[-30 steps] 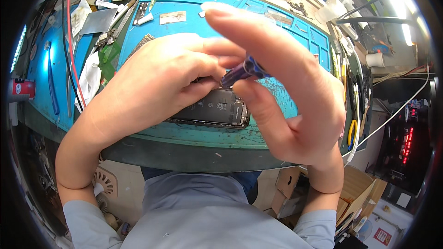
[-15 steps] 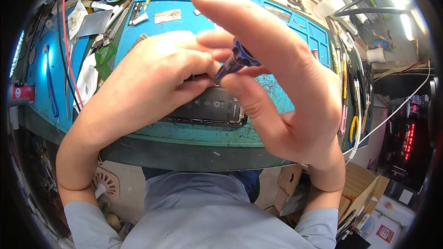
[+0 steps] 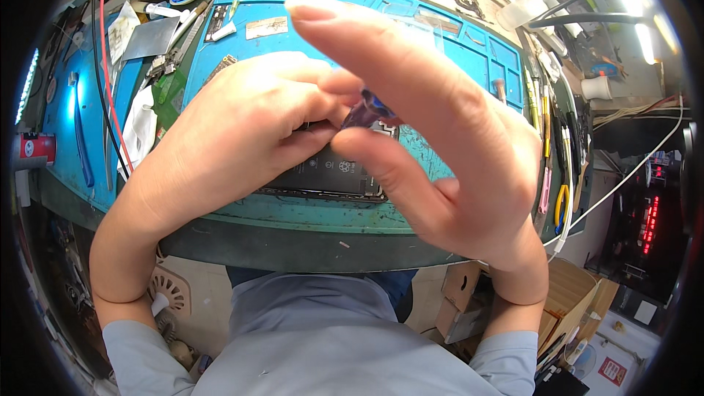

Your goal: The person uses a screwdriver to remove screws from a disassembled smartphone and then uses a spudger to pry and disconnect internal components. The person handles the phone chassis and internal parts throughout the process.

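An opened phone (image 3: 381,195) with its black battery (image 3: 323,176) exposed lies on the mat, partly covered by both hands. My right hand (image 3: 469,147) holds a small screwdriver (image 3: 367,110) with a dark purple and blue handle over the phone's upper part. Thumb and lower fingers grip it, while the index finger stretches out above. The screwdriver's tip is hidden. Beside it, my left hand (image 3: 249,117) is closed, its thumb and fingertips pinched together over the phone; whatever they hold cannot be made out.
A blue work mat (image 3: 323,7) with moulded compartments carries small parts. Tweezers and pens (image 3: 548,147) line the right side, near yellow-handled pliers (image 3: 562,205). At left are a white tissue (image 3: 139,128), a metal plate (image 3: 150,37) and a red cable (image 3: 110,103).
My right hand has shifted slightly left with the screwdriver, whose handle shows less between the fingers. My left hand stays nearly still.
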A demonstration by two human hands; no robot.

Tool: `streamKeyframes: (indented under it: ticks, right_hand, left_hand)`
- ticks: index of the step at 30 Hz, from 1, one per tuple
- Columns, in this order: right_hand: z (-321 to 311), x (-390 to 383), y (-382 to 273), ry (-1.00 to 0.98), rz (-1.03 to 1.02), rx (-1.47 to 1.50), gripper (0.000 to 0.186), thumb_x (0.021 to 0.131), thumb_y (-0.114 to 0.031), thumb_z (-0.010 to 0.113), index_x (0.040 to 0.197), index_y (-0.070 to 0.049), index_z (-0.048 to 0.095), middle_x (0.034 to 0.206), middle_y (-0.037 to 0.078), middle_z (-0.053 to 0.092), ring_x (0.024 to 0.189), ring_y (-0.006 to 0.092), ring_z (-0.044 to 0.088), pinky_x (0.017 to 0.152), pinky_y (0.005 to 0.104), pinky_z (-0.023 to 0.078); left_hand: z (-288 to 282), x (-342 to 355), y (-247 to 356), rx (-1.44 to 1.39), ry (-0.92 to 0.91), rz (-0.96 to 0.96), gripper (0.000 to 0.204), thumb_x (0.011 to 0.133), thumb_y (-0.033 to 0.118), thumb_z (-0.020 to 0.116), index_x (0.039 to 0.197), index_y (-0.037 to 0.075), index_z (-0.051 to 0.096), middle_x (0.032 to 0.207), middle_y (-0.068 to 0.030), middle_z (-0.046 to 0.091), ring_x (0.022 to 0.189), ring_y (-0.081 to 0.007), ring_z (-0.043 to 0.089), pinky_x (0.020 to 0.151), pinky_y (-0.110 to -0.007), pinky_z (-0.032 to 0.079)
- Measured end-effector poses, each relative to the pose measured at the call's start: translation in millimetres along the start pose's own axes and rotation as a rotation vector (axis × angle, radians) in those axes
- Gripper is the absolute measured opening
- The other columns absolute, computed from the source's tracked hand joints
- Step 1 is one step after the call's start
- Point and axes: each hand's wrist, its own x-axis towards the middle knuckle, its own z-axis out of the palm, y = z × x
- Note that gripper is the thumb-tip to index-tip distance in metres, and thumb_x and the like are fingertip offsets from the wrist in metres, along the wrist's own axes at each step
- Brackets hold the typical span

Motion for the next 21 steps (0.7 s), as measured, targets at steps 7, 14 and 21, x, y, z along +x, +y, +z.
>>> streamKeyframes:
  ticks: [7, 14, 21]
  right_hand:
    - [7.7, -2.5, 13.2, 0.168, -0.114, 0.116, 0.066, 0.075, 0.018, 0.063, 0.139, 0.005, 0.064, 0.119, 0.018, 0.074, 0.08, 0.0252, 0.071, 0.072, 0.0307, 0.058]
    - [-18.4, -4.6, 4.6, -0.038, 0.017, -0.002, 0.066, 0.105, -0.013, 0.066, 0.157, 0.011, 0.032, 0.148, 0.029, 0.056, 0.097, 0.0243, 0.075, 0.082, 0.0332, 0.063]
    - [-12.0, -8.9, 5.4, -0.085, 0.012, 0.044, 0.064, 0.103, -0.008, 0.067, 0.157, 0.008, 0.036, 0.156, 0.026, 0.049, 0.1, 0.0264, 0.075, 0.085, 0.0345, 0.062]
  left_hand:
    - [-4.8, 2.3, 0.5, -0.053, 0.021, -0.016, 0.018, 0.082, 0.004, 0.078, 0.099, 0.0, 0.073, 0.096, -0.0144, 0.074, 0.092, -0.0347, 0.07, 0.084, -0.041, 0.054]
    - [-14.5, 5.2, -4.6, -0.054, 0.177, -0.142, 0.014, 0.087, 0.0, 0.075, 0.101, 0.0, 0.073, 0.097, -0.0118, 0.072, 0.09, -0.0292, 0.069, 0.084, -0.036, 0.054]
    - [-8.4, 1.5, -1.0, -0.068, 0.015, -0.053, 0.016, 0.087, 0.006, 0.077, 0.101, 0.002, 0.073, 0.104, -0.013, 0.072, 0.097, -0.0333, 0.069, 0.084, -0.041, 0.055]
